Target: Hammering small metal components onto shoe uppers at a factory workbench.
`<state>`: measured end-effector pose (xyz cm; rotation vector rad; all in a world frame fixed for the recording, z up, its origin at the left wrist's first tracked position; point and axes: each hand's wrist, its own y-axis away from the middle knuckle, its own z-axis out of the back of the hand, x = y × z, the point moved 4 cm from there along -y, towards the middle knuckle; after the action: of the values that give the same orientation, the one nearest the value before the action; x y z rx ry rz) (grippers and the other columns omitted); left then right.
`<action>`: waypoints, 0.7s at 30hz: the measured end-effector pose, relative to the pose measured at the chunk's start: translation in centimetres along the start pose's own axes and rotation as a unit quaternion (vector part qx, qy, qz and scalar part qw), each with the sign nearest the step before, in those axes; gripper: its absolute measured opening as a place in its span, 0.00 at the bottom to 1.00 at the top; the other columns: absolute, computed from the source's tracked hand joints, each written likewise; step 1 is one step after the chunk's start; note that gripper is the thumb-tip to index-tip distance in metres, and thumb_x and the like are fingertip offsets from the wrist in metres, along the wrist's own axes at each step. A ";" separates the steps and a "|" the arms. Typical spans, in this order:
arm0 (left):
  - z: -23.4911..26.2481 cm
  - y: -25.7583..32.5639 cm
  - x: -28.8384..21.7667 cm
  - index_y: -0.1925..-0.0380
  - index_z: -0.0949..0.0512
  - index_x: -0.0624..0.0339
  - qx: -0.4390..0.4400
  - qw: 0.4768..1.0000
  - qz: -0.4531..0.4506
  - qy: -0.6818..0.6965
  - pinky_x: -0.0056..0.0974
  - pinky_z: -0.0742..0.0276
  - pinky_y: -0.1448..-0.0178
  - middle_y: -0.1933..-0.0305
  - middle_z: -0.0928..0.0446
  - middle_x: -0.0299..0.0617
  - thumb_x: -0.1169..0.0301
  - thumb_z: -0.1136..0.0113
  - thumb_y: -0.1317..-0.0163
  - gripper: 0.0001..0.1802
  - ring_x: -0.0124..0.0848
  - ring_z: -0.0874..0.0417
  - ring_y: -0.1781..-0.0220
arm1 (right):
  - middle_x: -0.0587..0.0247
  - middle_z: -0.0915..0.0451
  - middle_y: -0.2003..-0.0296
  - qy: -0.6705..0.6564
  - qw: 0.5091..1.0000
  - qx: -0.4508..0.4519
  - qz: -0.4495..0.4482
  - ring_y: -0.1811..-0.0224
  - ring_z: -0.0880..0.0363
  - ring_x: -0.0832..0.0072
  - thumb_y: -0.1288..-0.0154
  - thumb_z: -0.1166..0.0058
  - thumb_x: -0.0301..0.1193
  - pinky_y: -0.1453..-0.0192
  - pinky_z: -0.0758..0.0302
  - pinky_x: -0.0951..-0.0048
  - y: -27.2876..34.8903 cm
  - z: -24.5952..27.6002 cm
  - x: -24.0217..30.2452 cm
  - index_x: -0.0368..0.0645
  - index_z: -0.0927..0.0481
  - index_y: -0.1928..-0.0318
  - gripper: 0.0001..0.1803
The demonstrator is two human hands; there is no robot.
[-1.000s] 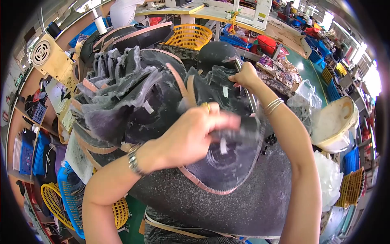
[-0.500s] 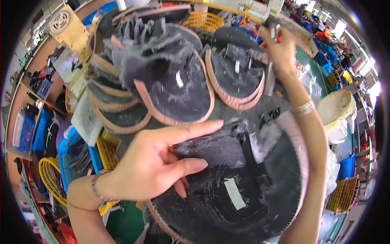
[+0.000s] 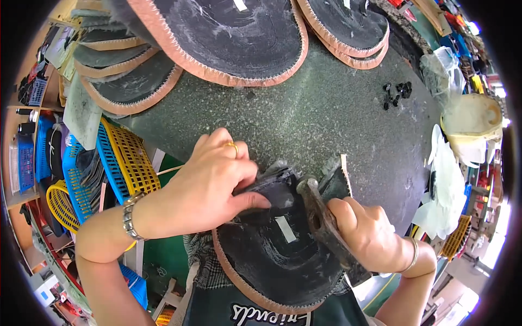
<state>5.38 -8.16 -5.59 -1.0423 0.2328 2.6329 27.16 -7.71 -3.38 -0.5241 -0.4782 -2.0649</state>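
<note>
A black curved panel (image 3: 266, 261) with a tan stitched edge and a small white tag lies in front of me, at the near edge of the stone-like table top. My left hand (image 3: 215, 185) is closed, its thumb and fingers pinching a folded dark flap at the panel's far side. My right hand (image 3: 367, 233) is wrapped round a worn, rusty metal hammer (image 3: 323, 220). The rounded end of the hammer lies over the panel beside the flap, close to my left thumb. Whether it touches the panel I cannot tell.
Several similar panels (image 3: 234, 43) lie overlapped at the far side of the table (image 3: 261, 117). Small black pieces (image 3: 397, 95) sit in a heap at the right. Blue and yellow baskets (image 3: 130, 157) stand at the left, and a cream-coloured container (image 3: 472, 122) at the right.
My right hand has come from the far right back to the near panel and now holds the hammer over it. My left hand still pinches the flap. The view has tilted downward.
</note>
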 end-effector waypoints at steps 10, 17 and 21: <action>0.5 -3.1 0.2 0.67 0.19 0.51 0.008 0.994 -0.098 -0.044 0.43 0.48 0.44 0.69 0.24 0.27 0.61 0.28 0.59 0.17 0.31 0.31 0.52 | 0.56 0.27 0.74 -0.089 0.993 -0.078 -0.026 0.82 0.25 0.65 0.48 0.41 0.24 0.84 0.29 0.67 -0.6 1.6 -2.0 0.32 0.30 0.54 0.21; 0.3 -5.5 1.4 0.75 0.20 0.49 0.088 0.992 -0.085 -0.020 0.45 0.48 0.44 0.69 0.24 0.24 0.67 0.28 0.60 0.11 0.33 0.32 0.51 | 0.62 0.31 0.75 -0.030 0.999 -0.015 -0.012 0.87 0.29 0.69 0.49 0.41 0.26 0.87 0.31 0.70 -2.3 1.5 -0.9 0.35 0.31 0.58 0.18; 0.8 -4.9 1.1 0.80 0.20 0.48 0.024 0.977 -0.188 -0.099 0.51 0.46 0.49 0.70 0.24 0.23 0.65 0.29 0.63 0.09 0.37 0.32 0.51 | 0.62 0.33 0.77 -0.002 0.999 0.025 -0.037 0.87 0.29 0.68 0.49 0.44 0.25 0.87 0.31 0.69 -2.2 0.7 -1.8 0.40 0.33 0.63 0.14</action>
<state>5.74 -3.11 -5.89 -0.7180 0.0484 2.3511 26.32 -5.01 -4.08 -0.4880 -0.5570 -2.1171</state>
